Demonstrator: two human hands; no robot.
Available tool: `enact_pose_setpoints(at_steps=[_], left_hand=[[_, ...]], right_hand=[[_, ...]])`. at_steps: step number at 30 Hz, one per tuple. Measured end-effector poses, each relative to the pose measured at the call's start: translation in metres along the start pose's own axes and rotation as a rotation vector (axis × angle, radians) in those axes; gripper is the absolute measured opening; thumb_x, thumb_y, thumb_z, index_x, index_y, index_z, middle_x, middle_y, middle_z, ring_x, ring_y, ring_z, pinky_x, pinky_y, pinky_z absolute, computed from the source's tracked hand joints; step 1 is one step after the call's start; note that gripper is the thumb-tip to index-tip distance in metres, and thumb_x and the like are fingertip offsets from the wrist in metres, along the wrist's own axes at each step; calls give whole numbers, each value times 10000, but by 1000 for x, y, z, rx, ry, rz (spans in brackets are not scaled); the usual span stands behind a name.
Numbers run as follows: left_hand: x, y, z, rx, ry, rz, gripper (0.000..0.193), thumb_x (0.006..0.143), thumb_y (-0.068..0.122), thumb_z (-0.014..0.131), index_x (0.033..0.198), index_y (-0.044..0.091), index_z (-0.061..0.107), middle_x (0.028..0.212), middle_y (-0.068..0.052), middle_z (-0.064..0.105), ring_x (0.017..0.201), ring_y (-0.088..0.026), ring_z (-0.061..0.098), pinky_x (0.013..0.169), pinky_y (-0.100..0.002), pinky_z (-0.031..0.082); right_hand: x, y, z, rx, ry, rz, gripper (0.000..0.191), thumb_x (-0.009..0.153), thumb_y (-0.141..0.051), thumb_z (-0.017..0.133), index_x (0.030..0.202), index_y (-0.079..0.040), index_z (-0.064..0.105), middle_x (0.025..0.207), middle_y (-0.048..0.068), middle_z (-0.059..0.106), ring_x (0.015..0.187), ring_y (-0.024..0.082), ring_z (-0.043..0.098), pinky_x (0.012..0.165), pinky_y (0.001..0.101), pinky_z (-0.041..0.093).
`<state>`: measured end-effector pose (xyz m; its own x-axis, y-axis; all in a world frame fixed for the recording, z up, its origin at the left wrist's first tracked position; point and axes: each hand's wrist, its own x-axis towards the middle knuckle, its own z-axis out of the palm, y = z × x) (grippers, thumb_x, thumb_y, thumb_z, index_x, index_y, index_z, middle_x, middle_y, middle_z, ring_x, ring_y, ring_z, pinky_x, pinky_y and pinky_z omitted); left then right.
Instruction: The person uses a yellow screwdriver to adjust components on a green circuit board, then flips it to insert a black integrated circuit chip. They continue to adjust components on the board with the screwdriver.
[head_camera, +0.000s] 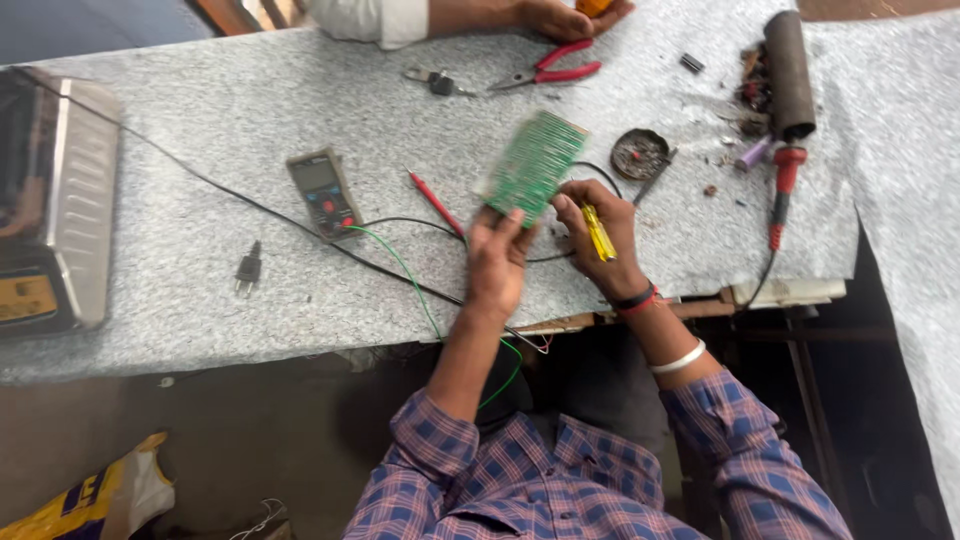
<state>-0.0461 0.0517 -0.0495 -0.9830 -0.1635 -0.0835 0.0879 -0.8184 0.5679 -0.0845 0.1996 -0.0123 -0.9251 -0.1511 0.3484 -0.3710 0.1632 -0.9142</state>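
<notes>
— Where's the board?
— I see the green circuit board (535, 163) tilted above the bench (250, 110), left hand (497, 262) pinching its lower edge, right hand (598, 235) clenched round a yellow screwdriver (599, 232)
— Advice?
— I'd brace the board steady, tip square

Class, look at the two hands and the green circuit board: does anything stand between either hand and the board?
Nothing visible does. The left hand grips the circuit board directly; the right hand, holding a yellow screwdriver, touches its edge.

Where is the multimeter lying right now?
In the head view, the multimeter lies on the grey worktop, left of the green circuit board, beside the red probe.
</notes>
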Motion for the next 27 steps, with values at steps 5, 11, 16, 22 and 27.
enact_pose_setpoints(at_steps=[5,11,16,22,27], left_hand=[[-14,-11,19,193,-62,-55,384,1038,168,657,1358,7,519,1244,-100,662,988,-183,711,792,-288,596],[-26,29,2,774,-114,-344,351,1021,349,587,1058,36,741,931,-134,771,758,-221,760,575,-299,590],[-30,59,25,1246,-79,362,161,987,201,751,1052,53,747,973,-92,740,866,-195,700,673,-307,549],[-18,58,71,1499,-286,883,247,877,101,764,1124,113,750,1115,-73,717,1053,-276,677,908,-397,563],[-13,57,70,1452,-364,777,179,909,84,766,1087,99,750,1048,-53,729,969,-256,699,843,-383,571]], right_hand=[[1,9,-3,277,9,147,178,1009,-189,699,966,-19,662,822,-13,667,741,41,588,643,205,477],[4,14,-13,234,81,204,188,1002,-155,719,876,-31,655,725,-27,623,640,27,531,563,205,405],[-3,4,-10,232,77,152,174,975,-130,748,882,-32,638,735,-41,622,652,22,550,570,201,415],[-3,0,-8,193,22,75,197,934,-97,785,886,-28,607,771,-63,570,696,2,466,582,193,377],[-7,0,-11,320,-40,77,173,962,-165,755,986,-21,662,813,-59,607,727,10,497,621,191,400]])
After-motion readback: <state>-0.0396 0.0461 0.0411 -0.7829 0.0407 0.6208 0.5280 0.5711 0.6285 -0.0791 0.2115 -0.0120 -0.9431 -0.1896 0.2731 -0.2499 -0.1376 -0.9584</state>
